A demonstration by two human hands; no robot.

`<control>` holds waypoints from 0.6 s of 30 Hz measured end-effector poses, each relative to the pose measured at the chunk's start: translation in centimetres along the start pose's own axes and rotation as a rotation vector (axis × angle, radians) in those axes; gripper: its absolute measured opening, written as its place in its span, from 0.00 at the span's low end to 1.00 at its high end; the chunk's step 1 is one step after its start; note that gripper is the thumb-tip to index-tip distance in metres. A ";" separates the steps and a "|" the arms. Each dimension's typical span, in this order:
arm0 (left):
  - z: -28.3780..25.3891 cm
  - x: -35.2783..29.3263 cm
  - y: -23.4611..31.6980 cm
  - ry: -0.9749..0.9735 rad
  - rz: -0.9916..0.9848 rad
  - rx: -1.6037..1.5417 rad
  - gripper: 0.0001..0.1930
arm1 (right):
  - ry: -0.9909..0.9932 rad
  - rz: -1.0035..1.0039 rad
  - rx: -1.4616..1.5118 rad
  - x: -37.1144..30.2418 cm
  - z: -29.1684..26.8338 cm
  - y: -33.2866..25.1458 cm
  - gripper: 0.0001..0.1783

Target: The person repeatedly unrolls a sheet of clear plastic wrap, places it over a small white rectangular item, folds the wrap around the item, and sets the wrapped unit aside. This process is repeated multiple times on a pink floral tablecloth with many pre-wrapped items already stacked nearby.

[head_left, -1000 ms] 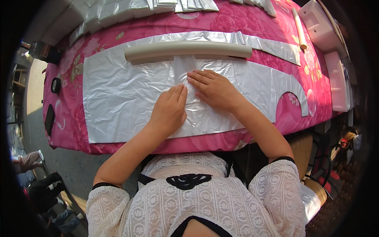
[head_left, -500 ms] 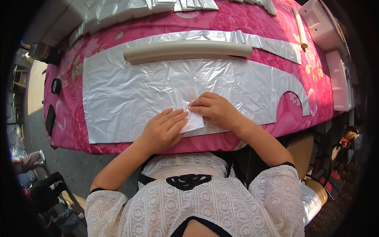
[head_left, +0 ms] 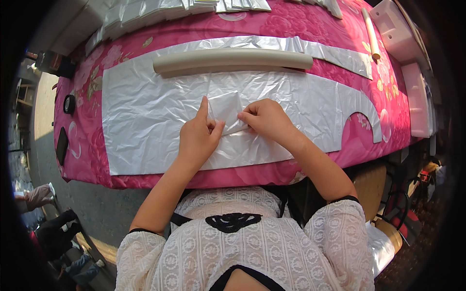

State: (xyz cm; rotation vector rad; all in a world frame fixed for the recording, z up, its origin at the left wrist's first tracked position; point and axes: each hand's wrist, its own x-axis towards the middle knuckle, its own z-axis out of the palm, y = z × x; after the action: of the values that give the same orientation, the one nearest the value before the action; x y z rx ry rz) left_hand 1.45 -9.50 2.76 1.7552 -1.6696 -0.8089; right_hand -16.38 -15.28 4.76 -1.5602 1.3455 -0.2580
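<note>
A small, folded white sheet (head_left: 226, 107) is pinched at its right edge between the fingertips of the right hand (head_left: 269, 118), while the left hand (head_left: 200, 133) is placed at its left edge, index finger stretched away from the body. Beneath both hands a large, creased silvery-white plastic bag (head_left: 141, 121) is spread over a pink floral tablecloth (head_left: 291, 22), and a thick beige tube (head_left: 233, 59) is laid across its far part. Along the far edge, folded white bags (head_left: 150, 15) are piled.
</note>
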 end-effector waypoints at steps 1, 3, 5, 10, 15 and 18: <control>-0.2 0.3 0.0 -0.014 -0.029 -0.014 0.32 | -0.004 0.015 0.017 0.2 0.0 -0.1 0.15; -0.5 0.7 0.0 -0.047 -0.082 -0.045 0.35 | -0.008 0.048 0.050 0.4 0.0 -0.2 0.15; -1.3 0.8 0.4 -0.088 -0.123 -0.036 0.34 | -0.009 0.056 0.036 0.5 0.0 -0.3 0.15; -0.3 0.4 -0.1 0.129 0.442 0.295 0.34 | -0.037 0.077 -0.015 0.7 -0.2 -0.6 0.14; 3.0 0.5 0.0 -0.033 0.427 0.470 0.47 | 0.052 -0.004 -0.081 0.9 0.5 0.2 0.12; 3.4 0.6 -0.1 -0.081 0.371 0.485 0.53 | 0.052 0.004 -0.064 0.4 0.5 -0.3 0.11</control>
State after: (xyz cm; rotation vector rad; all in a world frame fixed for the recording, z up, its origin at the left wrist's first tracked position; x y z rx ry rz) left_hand -1.06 -10.10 0.42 1.6370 -2.2999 -0.3241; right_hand -15.63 -15.38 4.59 -1.6140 1.4095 -0.2568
